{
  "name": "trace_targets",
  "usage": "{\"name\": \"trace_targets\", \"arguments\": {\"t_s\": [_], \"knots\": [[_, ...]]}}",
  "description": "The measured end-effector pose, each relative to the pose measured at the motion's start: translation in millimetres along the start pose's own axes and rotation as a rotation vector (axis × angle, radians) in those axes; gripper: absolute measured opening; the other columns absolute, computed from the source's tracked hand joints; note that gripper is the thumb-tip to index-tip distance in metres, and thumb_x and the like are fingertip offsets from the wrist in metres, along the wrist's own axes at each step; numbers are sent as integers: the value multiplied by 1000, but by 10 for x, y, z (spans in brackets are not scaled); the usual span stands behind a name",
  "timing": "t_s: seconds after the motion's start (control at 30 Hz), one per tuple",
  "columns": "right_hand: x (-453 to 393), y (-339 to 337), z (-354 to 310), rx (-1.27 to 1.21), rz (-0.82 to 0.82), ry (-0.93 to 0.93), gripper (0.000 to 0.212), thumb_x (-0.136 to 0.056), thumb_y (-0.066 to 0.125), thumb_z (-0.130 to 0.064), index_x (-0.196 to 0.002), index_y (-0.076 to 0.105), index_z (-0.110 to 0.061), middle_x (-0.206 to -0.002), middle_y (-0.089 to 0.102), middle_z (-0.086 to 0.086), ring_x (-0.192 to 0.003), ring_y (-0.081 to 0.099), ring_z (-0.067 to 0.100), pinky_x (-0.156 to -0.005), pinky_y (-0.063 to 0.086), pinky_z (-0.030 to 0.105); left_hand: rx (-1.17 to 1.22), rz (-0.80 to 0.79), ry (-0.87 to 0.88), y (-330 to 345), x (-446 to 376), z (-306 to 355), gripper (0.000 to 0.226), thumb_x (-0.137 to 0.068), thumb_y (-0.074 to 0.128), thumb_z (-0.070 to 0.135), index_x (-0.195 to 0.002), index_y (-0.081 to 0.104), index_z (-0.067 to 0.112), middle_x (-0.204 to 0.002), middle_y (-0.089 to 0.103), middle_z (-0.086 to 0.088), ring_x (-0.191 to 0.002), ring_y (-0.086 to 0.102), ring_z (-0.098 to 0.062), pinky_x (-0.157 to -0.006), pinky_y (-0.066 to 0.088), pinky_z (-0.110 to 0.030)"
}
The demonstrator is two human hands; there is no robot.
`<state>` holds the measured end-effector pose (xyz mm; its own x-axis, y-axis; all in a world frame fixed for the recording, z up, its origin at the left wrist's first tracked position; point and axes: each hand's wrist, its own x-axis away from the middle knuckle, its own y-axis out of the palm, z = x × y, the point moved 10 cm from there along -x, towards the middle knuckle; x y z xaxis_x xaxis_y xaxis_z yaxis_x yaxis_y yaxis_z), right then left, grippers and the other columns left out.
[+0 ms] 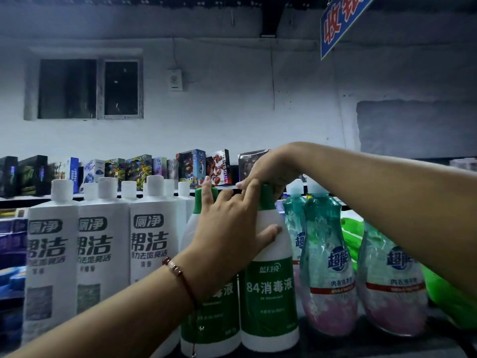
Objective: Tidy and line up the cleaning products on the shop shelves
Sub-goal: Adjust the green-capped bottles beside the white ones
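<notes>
Two white disinfectant bottles with green labels and green caps stand side by side on the shelf: the right one (269,301) and the left one (210,329), partly hidden by my arm. My left hand (227,228) lies flat against both, thumb on the right bottle's shoulder. My right hand (268,174) comes from above and grips the right bottle's green cap. White toilet-cleaner bottles (103,249) stand in rows to the left. Clear teal detergent bottles (327,264) stand to the right.
A green plastic bag (446,301) lies at the far right of the shelf. Boxed toys (191,166) line a farther shelf behind. A blue hanging sign (340,19) is overhead. Blue packs (13,244) sit at the left edge.
</notes>
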<state>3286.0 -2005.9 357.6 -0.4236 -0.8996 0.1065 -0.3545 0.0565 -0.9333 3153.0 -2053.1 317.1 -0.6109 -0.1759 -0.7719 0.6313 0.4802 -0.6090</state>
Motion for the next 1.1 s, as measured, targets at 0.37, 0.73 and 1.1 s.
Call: {"name": "trace_targets", "arguments": {"t_s": [0.37,0.73,1.1], "knots": [[1350,-105,-260,568,533,-127,37,-105,45,-35,-137,60,-23,-137,62,-1,-123,56,19,-97,40,24,11,-35,60,-163,-43,2,80,-84,26,76,-144,32,23,-138,48,-2,-131,46,-25,-117,25,-50],[1971,95,837,628,512,188,77,-94,64,-42,-158,24,-22,-161,33,0,-145,34,17,-119,26,29,92,-42,171,-273,-47,259,83,-94,34,70,-159,9,25,-164,19,-11,-153,13,-30,-125,11,-52],[1847,-190,1878,63,677,236,106,-88,71,-49,-160,-2,-22,-155,41,13,-118,60,29,-94,49,35,300,-100,50,178,-367,1145,88,-98,49,55,-156,-14,35,-165,-3,-21,-130,50,-38,-101,48,-45]]}}
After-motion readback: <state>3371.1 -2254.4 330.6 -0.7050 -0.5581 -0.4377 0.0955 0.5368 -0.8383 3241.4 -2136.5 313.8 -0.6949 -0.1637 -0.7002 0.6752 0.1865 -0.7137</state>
